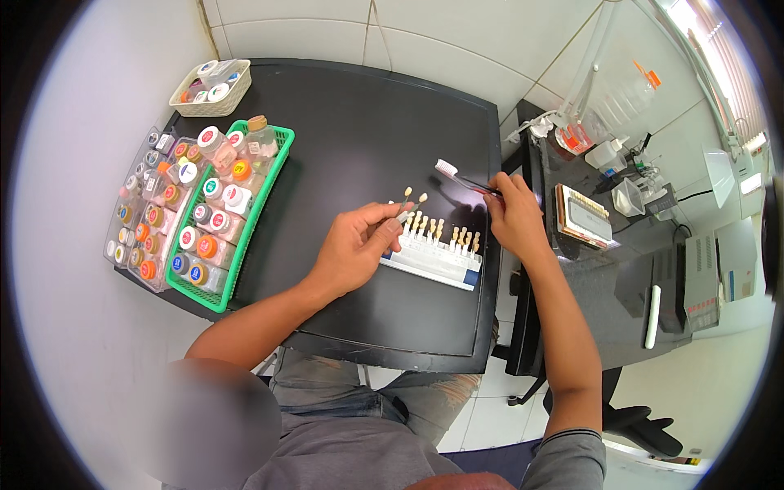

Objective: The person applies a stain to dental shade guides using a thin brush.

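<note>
My left hand [358, 247] is closed in a pinch on two shade tabs [422, 198], their tooth-shaped tips pointing up and away from me. Between the fingers of my right hand [514, 216] is a toothbrush [447, 169], its pale bristled head reaching left above the table. The brush head and the tabs are apart. Just beyond my left fingertips lies a white tooth shade guide holder [433, 263] with a row of tabs standing in it. A gap shows in that row, and my left hand hides its left end.
At the left of the black table [351, 122] stand a green basket [282, 163] and a clear tray [114, 220], both full of capped jars. A small cream basket [233, 102] sits behind. Another shade guide [584, 216] lies on the dark side desk [588, 294] to the right.
</note>
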